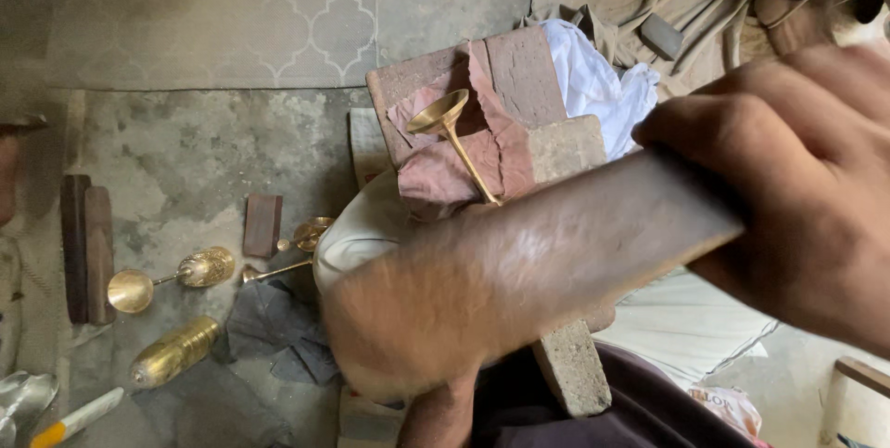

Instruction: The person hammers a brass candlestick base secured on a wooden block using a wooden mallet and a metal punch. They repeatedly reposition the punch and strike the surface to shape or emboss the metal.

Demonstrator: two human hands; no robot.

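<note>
The right hand [797,188] fingers grip a long brown wooden mallet [519,272], its length running left and downward above the slim brass ladle [454,137] on the brick block [519,68]; the left hand [440,416] is mostly hidden, so its fingers I cannot tell.

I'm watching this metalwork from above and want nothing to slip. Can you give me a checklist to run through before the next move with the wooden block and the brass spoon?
1. Right hand grips the wooden block: ok, fingers wrap its upper end.
2. Block steady: not ok, it is motion-blurred.
3. Brass spoon lies on the reddish cloth over the brick: ok, bowl up, handle pointing toward the person.
4. Left hand holds the spoon's handle: cannot tell, the block hides where they meet.
5. Other brass pieces out of the way: ok, they lie on the floor to the left.
</note>
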